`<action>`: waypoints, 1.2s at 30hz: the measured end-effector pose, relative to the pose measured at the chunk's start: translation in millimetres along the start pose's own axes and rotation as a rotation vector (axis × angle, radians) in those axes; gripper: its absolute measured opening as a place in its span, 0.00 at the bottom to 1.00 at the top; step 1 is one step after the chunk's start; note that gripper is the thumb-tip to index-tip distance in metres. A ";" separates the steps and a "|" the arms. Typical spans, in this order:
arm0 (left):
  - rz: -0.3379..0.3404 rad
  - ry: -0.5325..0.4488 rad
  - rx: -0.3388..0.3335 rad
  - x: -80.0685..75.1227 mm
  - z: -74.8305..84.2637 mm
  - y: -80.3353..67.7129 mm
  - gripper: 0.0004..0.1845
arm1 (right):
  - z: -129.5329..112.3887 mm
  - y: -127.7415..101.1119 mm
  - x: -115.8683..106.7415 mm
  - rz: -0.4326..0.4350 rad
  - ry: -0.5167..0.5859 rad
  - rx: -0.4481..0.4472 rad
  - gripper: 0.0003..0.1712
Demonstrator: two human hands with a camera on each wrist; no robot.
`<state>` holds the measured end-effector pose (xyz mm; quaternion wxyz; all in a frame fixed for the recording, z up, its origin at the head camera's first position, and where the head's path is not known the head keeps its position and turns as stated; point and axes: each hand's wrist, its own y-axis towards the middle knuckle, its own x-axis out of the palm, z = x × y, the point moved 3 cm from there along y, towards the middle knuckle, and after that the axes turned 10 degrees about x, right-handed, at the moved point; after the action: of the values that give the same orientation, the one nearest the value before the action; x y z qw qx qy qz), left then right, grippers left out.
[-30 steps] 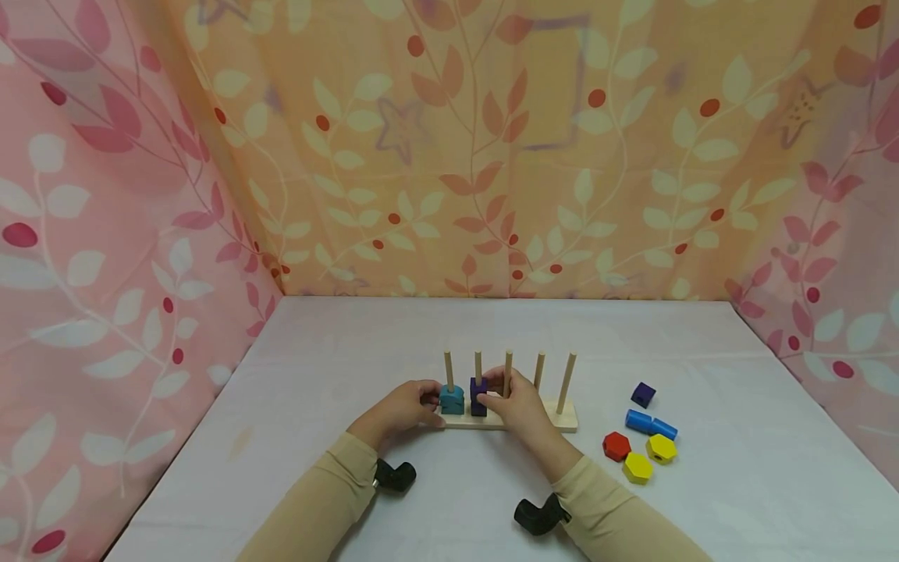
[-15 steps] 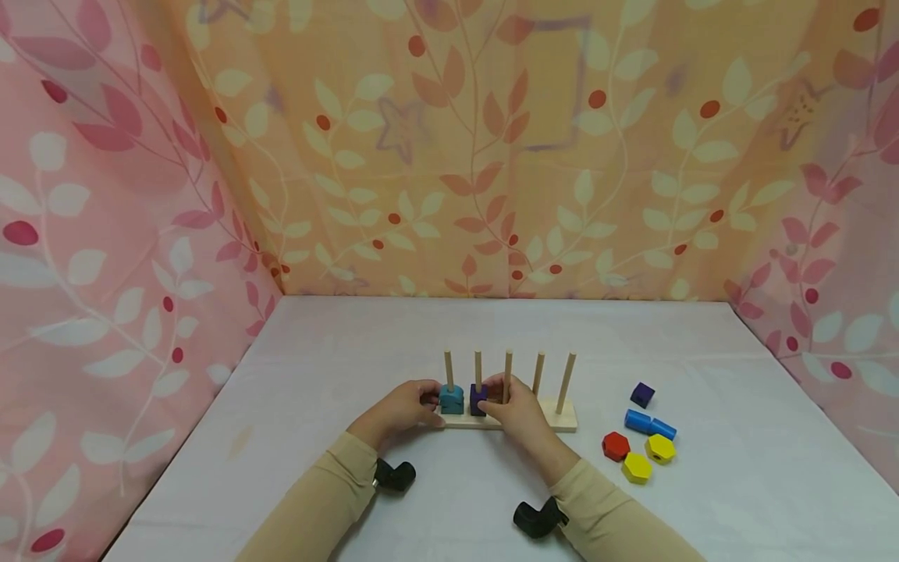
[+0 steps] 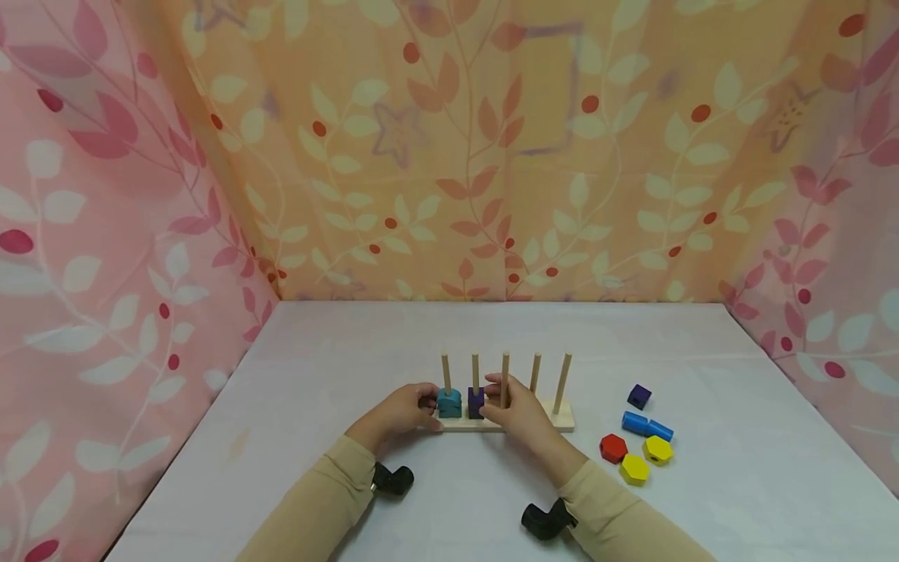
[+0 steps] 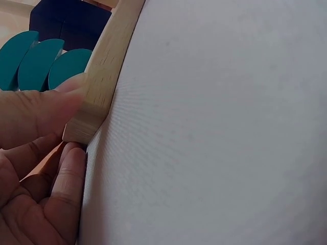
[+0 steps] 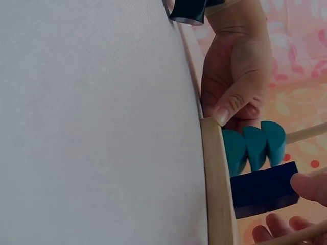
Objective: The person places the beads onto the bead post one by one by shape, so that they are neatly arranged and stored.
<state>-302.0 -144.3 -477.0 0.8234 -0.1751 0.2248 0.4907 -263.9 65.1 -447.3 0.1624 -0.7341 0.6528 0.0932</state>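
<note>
Right grip loose, thumb seeming to touch purple blocks, fingers apart. We see blocks stacked upright on second peg from left, just left of this grip, nearer it than our left grip, which pinches left end of base.

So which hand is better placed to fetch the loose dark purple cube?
Probably the right hand: it's nearer the loose cube, while the left hand holds the left end of the pale wooden peg base.
</note>
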 end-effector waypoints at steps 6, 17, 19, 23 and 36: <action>0.000 -0.033 0.006 1.5 -0.4 -1.3 0.22 | 0.9 -15.4 -17.1 -0.064 -0.047 -0.060 0.33; 0.005 -0.046 0.007 1.2 1.6 -0.2 0.22 | -1.1 -39.7 -82.1 -0.093 -0.154 -0.029 0.19; 0.005 -0.044 0.001 1.1 2.3 -0.8 0.22 | -0.8 -40.3 -98.6 -0.071 -0.171 -0.028 0.17; 0.007 -0.039 -0.013 1.0 3.7 -1.9 0.22 | 3.6 -39.4 -131.5 -0.015 -0.217 -0.018 0.16; -0.001 -0.030 -0.015 0.3 1.0 -2.0 0.22 | 52.1 -29.4 -207.7 0.100 -0.416 0.131 0.22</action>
<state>-299.9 -144.5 -476.2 0.8257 -0.1740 0.2087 0.4944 -258.0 279.5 -419.8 0.3363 -0.6537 0.6453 0.2078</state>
